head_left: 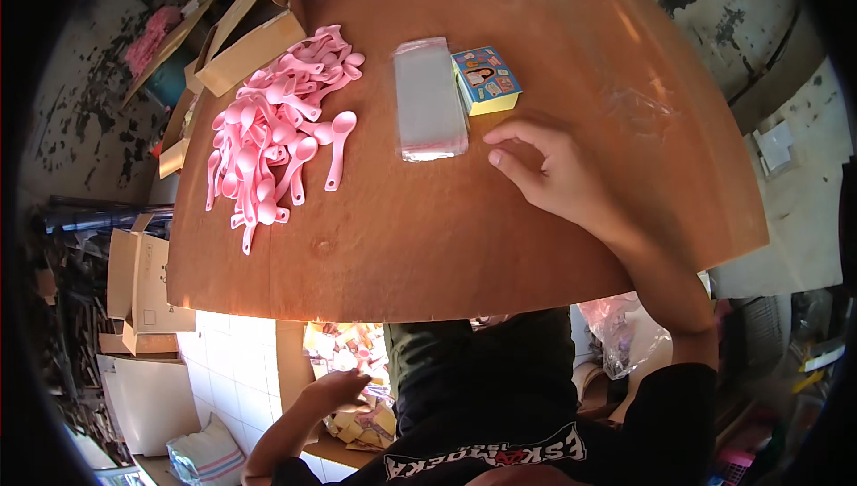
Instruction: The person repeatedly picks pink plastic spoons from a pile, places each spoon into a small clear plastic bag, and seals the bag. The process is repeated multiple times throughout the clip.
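Just far of your right hand (555, 172), thumb and forefinger parted, sits the blue-topped card stack (487, 82); fingers of your left hand (343, 390), can't tell.

the table (428, 254) was reddish brown. on it, the spoons (282, 136) were plain pink, and the card stack (487, 84) had a blue, multicoloured printed top and yellow sides. below it, a sack (207, 452) was white, striped red and blue.
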### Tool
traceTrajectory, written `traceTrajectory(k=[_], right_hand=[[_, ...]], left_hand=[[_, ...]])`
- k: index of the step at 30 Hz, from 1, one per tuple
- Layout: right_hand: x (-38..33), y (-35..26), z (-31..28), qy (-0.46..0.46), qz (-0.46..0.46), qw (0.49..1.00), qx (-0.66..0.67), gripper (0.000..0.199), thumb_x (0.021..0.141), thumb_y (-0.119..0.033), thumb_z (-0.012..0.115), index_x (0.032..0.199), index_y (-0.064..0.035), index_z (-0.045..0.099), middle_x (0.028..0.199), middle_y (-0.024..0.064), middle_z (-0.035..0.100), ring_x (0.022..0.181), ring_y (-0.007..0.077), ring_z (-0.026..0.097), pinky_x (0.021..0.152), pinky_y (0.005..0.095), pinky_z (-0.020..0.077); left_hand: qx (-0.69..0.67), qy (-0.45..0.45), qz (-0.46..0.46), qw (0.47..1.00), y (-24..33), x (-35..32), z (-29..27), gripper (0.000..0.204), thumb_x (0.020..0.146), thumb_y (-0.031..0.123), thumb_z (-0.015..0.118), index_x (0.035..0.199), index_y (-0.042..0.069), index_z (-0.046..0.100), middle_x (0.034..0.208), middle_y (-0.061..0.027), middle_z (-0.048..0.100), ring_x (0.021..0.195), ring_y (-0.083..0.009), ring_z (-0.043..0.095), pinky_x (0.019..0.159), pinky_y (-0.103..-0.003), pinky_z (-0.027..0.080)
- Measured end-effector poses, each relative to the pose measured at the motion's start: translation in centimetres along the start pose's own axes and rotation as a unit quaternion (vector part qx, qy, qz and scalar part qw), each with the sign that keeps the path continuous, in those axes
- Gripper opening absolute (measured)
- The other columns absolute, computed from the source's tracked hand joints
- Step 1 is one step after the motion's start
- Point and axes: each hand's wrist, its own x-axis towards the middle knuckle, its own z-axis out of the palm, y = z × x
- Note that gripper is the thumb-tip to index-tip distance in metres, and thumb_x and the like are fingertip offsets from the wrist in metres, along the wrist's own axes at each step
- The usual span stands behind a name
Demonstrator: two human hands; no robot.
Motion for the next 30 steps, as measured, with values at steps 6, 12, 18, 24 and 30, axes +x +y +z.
traceTrajectory(k=[6, 12, 18, 24, 30], right_hand=[[0.7, 2.3, 4.3, -0.041, -0.163, 0.965, -0.199, 0.036, 0.092, -0.025, 0.063, 0.123, -0.0064, 0.061, 0.128, 0.0200, 0.056, 0.125, 0.0351, 0.049, 0.105, 0.0494, 0.0378], [1.2, 2.8, 5.5, -0.083, -0.178, 0.913, -0.357, 0.054, 0.096, -0.037, 0.053, 0.129, 0.0066, 0.053, 0.143, 0.0189, 0.046, 0.138, 0.0369, 0.036, 0.114, 0.0594, 0.0185], [0.9, 1.7, 4.7, -0.093, -0.168, 0.913, -0.360, 0.055, 0.096, -0.036, 0.053, 0.132, 0.0058, 0.050, 0.143, 0.0194, 0.046, 0.138, 0.0350, 0.036, 0.112, 0.0645, 0.0172], [1.5, 2.0, 4.7, -0.073, -0.136, 0.931, -0.330, 0.055, 0.095, -0.032, 0.056, 0.134, 0.0058, 0.048, 0.143, 0.0203, 0.046, 0.138, 0.0366, 0.037, 0.112, 0.0636, 0.0164], [1.7, 1.8, 4.1, -0.082, -0.165, 0.951, -0.249, 0.055, 0.091, -0.026, 0.063, 0.135, 0.0044, 0.049, 0.142, 0.0180, 0.048, 0.136, 0.0340, 0.041, 0.113, 0.0597, 0.0202]], left_hand=[[-0.103, 0.232, 0.409, 0.876, 10.4, -5.4, -14.4, 0.034, 0.093, 0.021, 0.064, 0.124, 0.009, 0.059, 0.094, -0.0110, 0.065, 0.070, -0.0278, 0.066, 0.061, -0.038, 0.054], [-0.144, 0.561, 0.399, 0.711, 10.3, -3.6, -26.5, 0.021, 0.088, 0.001, 0.066, 0.109, 0.002, 0.066, 0.098, -0.0114, 0.069, 0.093, -0.0205, 0.068, 0.081, -0.032, 0.052], [-0.253, 0.685, 0.310, 0.610, 6.0, 2.7, -30.2, 0.034, 0.088, -0.011, 0.052, 0.120, -0.002, 0.056, 0.113, -0.0086, 0.062, 0.110, -0.0162, 0.060, 0.095, -0.029, 0.049], [-0.283, 0.669, 0.283, 0.627, 5.0, 4.0, -29.9, 0.044, 0.082, -0.014, 0.047, 0.123, -0.002, 0.053, 0.121, -0.0118, 0.057, 0.119, -0.0201, 0.055, 0.101, -0.032, 0.047], [-0.096, 0.739, 0.257, 0.616, 4.9, 3.4, -30.3, 0.053, 0.076, -0.012, 0.055, 0.127, 0.002, 0.050, 0.126, -0.0169, 0.053, 0.121, -0.0300, 0.054, 0.107, -0.039, 0.040]])
